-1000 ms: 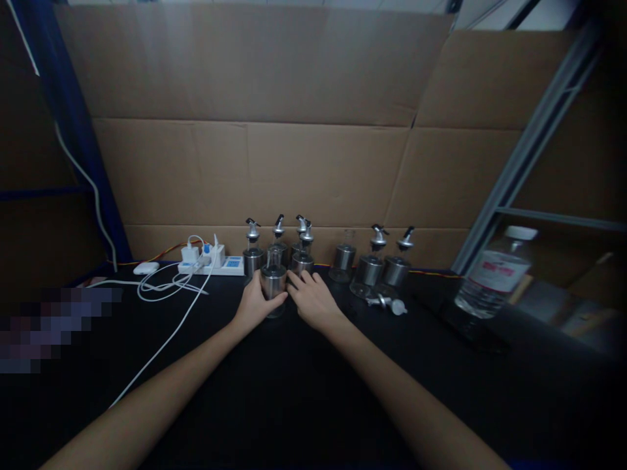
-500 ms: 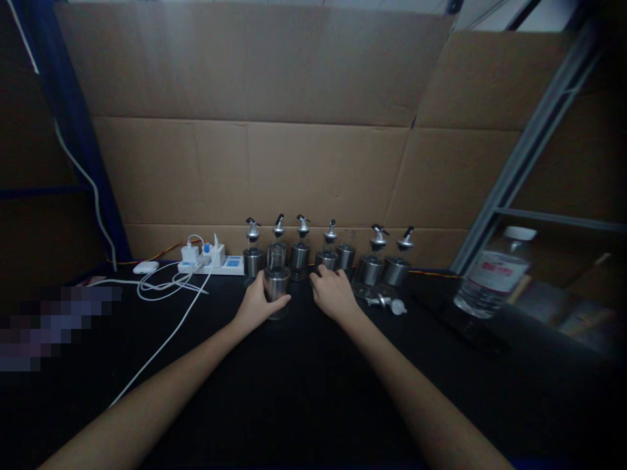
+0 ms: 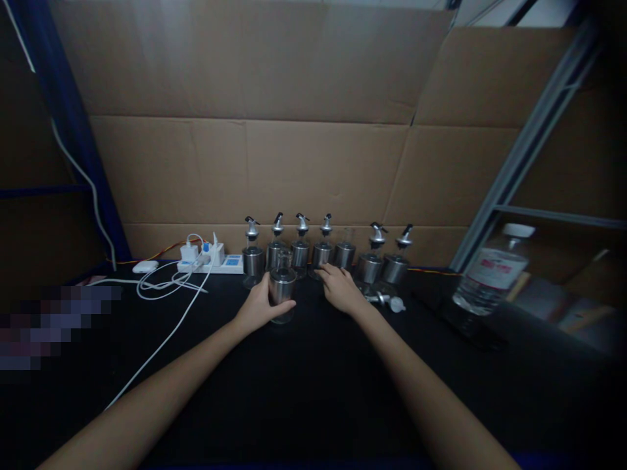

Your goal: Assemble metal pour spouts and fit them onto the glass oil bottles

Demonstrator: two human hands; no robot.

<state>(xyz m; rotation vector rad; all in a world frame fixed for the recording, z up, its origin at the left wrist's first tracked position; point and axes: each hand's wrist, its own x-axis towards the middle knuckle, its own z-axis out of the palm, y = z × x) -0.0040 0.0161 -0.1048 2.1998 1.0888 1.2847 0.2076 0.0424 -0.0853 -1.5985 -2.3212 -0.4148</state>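
Observation:
My left hand (image 3: 255, 308) wraps round a glass oil bottle (image 3: 283, 287) with a steel sleeve and no pourer on its neck. The bottle stands upright on the black tabletop. My right hand (image 3: 343, 289) has its fingers stretched toward the lower part of an oil bottle with a pourer (image 3: 323, 253); whether they touch it I cannot tell. Behind my hands stands a row of similar bottles, most topped with silver pourers with dark tips. One bottle without a pourer (image 3: 345, 254) is among them. A loose silver pourer (image 3: 386, 300) lies right of my right hand.
At the back left lies a white power strip (image 3: 234, 264) with plugs and a tangle of white cables (image 3: 166, 282). A large clear water bottle (image 3: 492, 274) stands on the right. A cardboard wall (image 3: 313, 163) closes off the back of the black table (image 3: 304, 405).
The oil bottle in my left hand has shifted slightly right. The bottle near my right hand now stands a little farther left and straighter, and the right fingers have stretched out and moved slightly right.

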